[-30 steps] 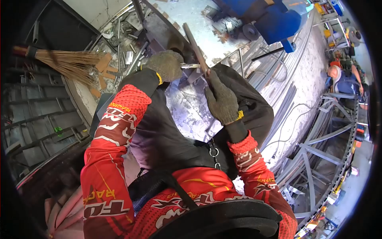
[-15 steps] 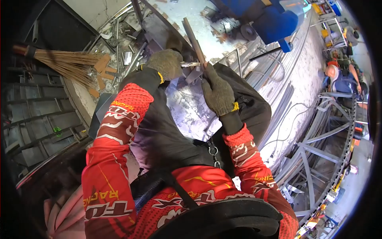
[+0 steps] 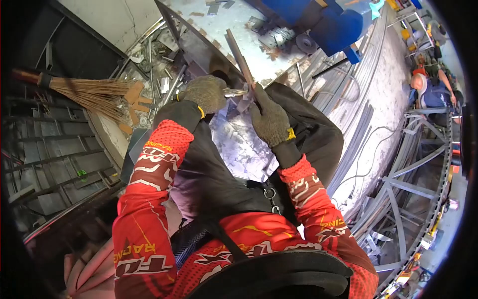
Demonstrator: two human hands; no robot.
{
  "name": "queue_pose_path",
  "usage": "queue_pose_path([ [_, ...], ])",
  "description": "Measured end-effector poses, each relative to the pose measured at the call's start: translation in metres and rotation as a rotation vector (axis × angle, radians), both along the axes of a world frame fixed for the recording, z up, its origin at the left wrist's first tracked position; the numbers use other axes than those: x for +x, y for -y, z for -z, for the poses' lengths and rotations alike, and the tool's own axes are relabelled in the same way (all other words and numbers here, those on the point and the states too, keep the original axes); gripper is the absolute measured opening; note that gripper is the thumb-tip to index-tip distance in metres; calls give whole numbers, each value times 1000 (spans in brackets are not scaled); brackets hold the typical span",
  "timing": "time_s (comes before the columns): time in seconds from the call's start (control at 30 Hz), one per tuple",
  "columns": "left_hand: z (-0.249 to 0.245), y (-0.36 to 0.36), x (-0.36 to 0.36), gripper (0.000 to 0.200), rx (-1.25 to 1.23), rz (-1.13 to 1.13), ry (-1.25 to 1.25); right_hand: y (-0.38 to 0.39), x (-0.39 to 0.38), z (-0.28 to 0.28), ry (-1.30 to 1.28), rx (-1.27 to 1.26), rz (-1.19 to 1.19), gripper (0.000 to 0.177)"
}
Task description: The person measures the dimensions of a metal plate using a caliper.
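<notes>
Both my hands wear dark knitted gloves with yellow cuffs and meet above the floor between my knees. My left hand point(image 3: 203, 94) is closed around a silver metal tool point(image 3: 236, 92), whose handle end is hidden in the glove. Its exposed end points right, toward the bar beside my right hand. In my right hand point(image 3: 271, 119) is the lower end of a long, narrow, brownish metal bar point(image 3: 239, 56), with the fingers closed and the thumb pointing up along it. The bar slants up and to the left. Small grey metal pieces point(image 3: 242, 105) show just below the tool.
A stick broom point(image 3: 87, 84) lies at left beside scrap metal and brown offcuts point(image 3: 137, 99). Blue machinery point(image 3: 318, 25) stands ahead. Long metal bars point(image 3: 356, 144) and a welded frame point(image 3: 411, 187) run along the right. Another person point(image 3: 433, 89) works at far right.
My view has shifted slightly, so the surroundings sit a little differently. Both hands keep their hold on the tool and the bar, and the bar's upper end appears slightly lower.
</notes>
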State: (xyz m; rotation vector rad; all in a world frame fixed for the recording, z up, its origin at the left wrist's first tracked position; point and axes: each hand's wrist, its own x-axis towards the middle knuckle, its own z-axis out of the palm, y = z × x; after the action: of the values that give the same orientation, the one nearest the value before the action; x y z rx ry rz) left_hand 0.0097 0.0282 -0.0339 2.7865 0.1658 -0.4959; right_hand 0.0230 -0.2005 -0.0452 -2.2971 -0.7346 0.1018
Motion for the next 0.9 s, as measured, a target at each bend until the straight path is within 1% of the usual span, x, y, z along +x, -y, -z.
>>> queue_pose_path([
  [0.1, 1, 0, 1, 28, -13, -39, -7, 35, -35, 7, 11, 94, 19, 59],
  [0.17, 4, -3, 2, 27, -35, -23, 44, 68, -74, 8, -152, 76, 79, 62],
  [0.23, 15, -6, -2, 27, -42, -3, 78, 89, -91, 7, -270, 87, 133, 64],
  [0.27, 23, -7, -3, 27, -68, 13, 170, 89, -92, 7, -308, 172, 198, 62],
  [0.3, 25, -8, 1, 27, -93, 32, 273, 85, -89, 7, -226, 280, 218, 59],
  [0.33, 7, -3, -3, 25, -150, -26, 301, 82, -80, 6, -185, 323, 236, 56],
  [0.37, 0, 3, -9, 25, -133, -14, 313, 79, -72, 5, -147, 366, 255, 53],
  [0.4, -8, 7, -12, 25, -174, -44, 368, 77, -62, 2, -129, 392, 259, 53],
  [0.47, -15, 16, -11, 24, -286, -92, 469, 73, -40, -4, 90, 406, 94, 42],
  [0.5, -8, 22, -11, 22, -359, -115, 503, 70, -32, -5, 105, 430, 102, 42],
  [0.53, -6, 29, -13, 23, -428, -118, 597, 67, -26, -7, 73, 434, 51, 37],
  [0.57, -2, 37, -11, 23, -411, -112, 608, 64, -19, -8, 38, 434, -5, 32],
  [0.6, -1, 45, -8, 25, -626, -259, 533, 59, -14, -2, 78, 461, 0, 28],
  [0.67, 9, 58, -3, 31, -1066, -550, 366, 56, -13, -2, 34, 456, 14, 29],
  [0.7, 10, 63, -2, 31, -1051, -555, 373, 54, -16, -1, -13, 435, 34, 31],
  [0.77, 12, 73, -2, 33, -1221, -674, 322, 56, -31, -1, -63, 445, 16, 33],
  [0.8, 11, 79, -2, 30, -1253, -672, 367, 56, -39, 0, -107, 443, 9, 36],
  [0.83, -5, 87, -2, 30, -1238, -674, 365, 54, -45, 2, -114, 455, 9, 36],
  [0.9, -33, 100, -1, 19, -1491, -893, 220, 52, -53, 3, -165, 446, -31, 39],
])
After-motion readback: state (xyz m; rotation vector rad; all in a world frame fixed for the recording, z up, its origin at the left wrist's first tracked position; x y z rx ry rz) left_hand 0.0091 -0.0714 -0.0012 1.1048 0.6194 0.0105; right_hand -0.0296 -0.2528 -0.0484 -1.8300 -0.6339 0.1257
